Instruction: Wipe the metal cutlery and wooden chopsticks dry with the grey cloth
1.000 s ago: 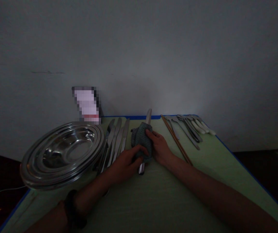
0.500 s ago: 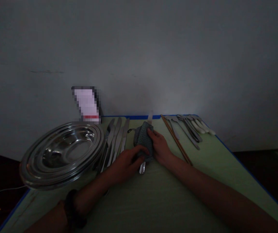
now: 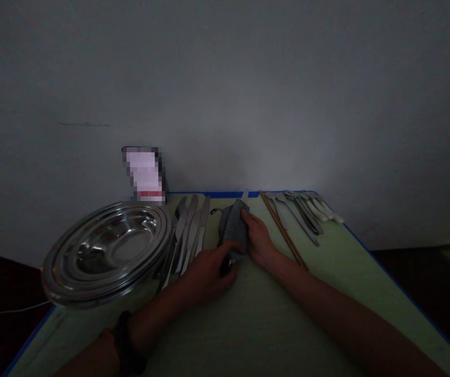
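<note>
Head view: right hand [image 3: 262, 241] closed on cloth [image 3: 235, 230] folded around a knife [image 3: 245, 194], tip protruding at far end, between other knives [image 3: 188, 225] and chopsticks [image 3: 283, 230]; left hand [image 3: 209, 276] part-curled at cloth's near end, hold on knife unclear.

You seem to be in a home: table knives [image 3: 188, 230], chopsticks [image 3: 283, 230] and steel bowls [image 3: 131, 246] share your counter [image 3: 248, 324] by a plain wall [image 3: 225, 94].

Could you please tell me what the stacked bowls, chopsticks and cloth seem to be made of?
Stacked bowls: metal, probably steel, polished, given the bright mirror-like highlights. Chopsticks: probably wood or bamboo, from their brown colour; finish unclear. Cloth: apparently textile, matt and textured, from its patterned, folded surface; fibre unclear.
</note>
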### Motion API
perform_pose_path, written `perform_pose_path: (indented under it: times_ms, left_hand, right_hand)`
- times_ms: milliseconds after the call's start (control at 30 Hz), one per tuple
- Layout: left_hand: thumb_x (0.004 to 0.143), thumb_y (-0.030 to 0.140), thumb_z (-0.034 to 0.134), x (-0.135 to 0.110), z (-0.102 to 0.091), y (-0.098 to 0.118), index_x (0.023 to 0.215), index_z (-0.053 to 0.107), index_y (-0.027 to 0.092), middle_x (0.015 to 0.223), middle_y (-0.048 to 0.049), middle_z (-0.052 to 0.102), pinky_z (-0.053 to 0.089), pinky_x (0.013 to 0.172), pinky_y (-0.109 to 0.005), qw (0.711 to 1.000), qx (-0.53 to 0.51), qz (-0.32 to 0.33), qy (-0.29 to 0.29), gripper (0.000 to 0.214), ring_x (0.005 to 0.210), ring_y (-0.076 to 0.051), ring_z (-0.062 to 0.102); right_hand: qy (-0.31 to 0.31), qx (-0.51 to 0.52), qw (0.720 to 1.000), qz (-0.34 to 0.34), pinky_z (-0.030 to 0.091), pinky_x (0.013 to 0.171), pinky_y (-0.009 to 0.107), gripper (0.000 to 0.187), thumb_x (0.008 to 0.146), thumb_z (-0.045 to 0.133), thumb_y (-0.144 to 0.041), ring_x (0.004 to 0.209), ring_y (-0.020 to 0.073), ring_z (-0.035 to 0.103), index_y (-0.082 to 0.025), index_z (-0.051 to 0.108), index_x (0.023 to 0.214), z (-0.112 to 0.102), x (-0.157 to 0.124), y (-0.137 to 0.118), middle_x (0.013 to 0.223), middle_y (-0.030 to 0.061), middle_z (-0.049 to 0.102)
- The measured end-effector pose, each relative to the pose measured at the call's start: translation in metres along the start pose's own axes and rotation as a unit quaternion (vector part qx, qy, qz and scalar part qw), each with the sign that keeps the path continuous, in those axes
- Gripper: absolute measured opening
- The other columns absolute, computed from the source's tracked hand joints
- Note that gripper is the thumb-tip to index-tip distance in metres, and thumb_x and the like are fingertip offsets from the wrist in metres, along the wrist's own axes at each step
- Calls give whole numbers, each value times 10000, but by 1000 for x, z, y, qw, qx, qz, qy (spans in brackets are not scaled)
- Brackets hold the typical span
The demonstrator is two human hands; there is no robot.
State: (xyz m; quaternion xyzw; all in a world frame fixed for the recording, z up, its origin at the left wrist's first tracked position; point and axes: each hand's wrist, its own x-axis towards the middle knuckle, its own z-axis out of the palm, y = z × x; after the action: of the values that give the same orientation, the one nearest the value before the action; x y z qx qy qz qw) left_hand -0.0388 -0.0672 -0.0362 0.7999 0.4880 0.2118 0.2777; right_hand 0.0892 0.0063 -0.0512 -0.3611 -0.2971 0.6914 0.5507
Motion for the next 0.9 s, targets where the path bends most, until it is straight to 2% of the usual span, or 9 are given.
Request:
perform_pose_path:
  times_ms: [100, 200, 400, 567, 633, 733, 800, 900]
  left_hand:
    - [857, 260, 422, -1, 1, 1, 1286, 394, 234, 638, 37, 570, 383, 548, -235, 1000, -4, 18, 13, 431, 560, -130, 526]
    - [895, 269, 368, -2, 0, 1, 1338, 337, 260, 745, 15, 597, 406, 595, -234, 999, -7, 41, 25, 445, 600, -119, 529]
    - [888, 341, 407, -5, -2, -1, 1147, 537, 230, 930, -45, 576, 435, 687, -265, 992, 55, 113, 13, 310, 742, -143, 553]
    - [864, 360, 481, -6, -3, -2, 1045, 583, 215, 978, -59, 564, 445, 735, -272, 988, 43, 150, -3, 254, 851, -164, 562]
    - [877, 320, 466, -5, -1, -3, 1047, 577, 224, 964, -49, 589, 451, 730, -264, 991, 11, 136, 7, 225, 836, -150, 578]
    - [875, 292, 461, -3, 2, -6, 1042, 515, 217, 808, -8, 637, 471, 648, -246, 995, -68, 59, 43, 191, 694, -123, 610]
    - [863, 292, 468, -1, 4, -7, 1010, 442, 213, 710, 22, 635, 473, 557, -225, 987, -134, 4, 84, 168, 576, -108, 605]
    - [835, 314, 501, 3, 5, -8, 951, 340, 230, 692, 40, 641, 447, 433, -199, 964, -217, -51, 149, 215, 457, -97, 570]
  right_hand:
    - [4, -15, 1000, -17, 482, 663, 301, 281, 617, 675, -429, 737, 181, 637, -179, 624, 733, 1, 8, 2, 665, 18, 671]
    - [26, -54, 997, -49, 464, 645, 287, 308, 620, 651, -471, 702, 172, 632, -178, 626, 710, 3, 23, 4, 645, 18, 668]
    - [66, -71, 992, -80, 439, 623, 261, 320, 627, 628, -491, 640, 143, 607, -179, 627, 694, 4, 55, 6, 636, 2, 662]
    - [70, -81, 990, -86, 428, 572, 247, 358, 625, 621, -535, 576, 128, 578, -180, 611, 663, 1, 58, 4, 585, -1, 643]
    - [60, -84, 991, -87, 433, 569, 250, 385, 632, 604, -563, 566, 125, 572, -182, 609, 688, 1, 55, 3, 607, 3, 648]
    - [38, -101, 990, -89, 442, 580, 262, 418, 656, 564, -586, 575, 128, 575, -177, 613, 728, 4, 51, 4, 665, 19, 662]
    - [26, -122, 987, -98, 436, 575, 261, 424, 673, 550, -581, 579, 129, 570, -168, 615, 741, 6, 49, 7, 679, 27, 660]
    - [24, -163, 979, -122, 411, 562, 246, 417, 696, 534, -571, 586, 123, 545, -163, 611, 737, 9, 47, 10, 659, 16, 637]
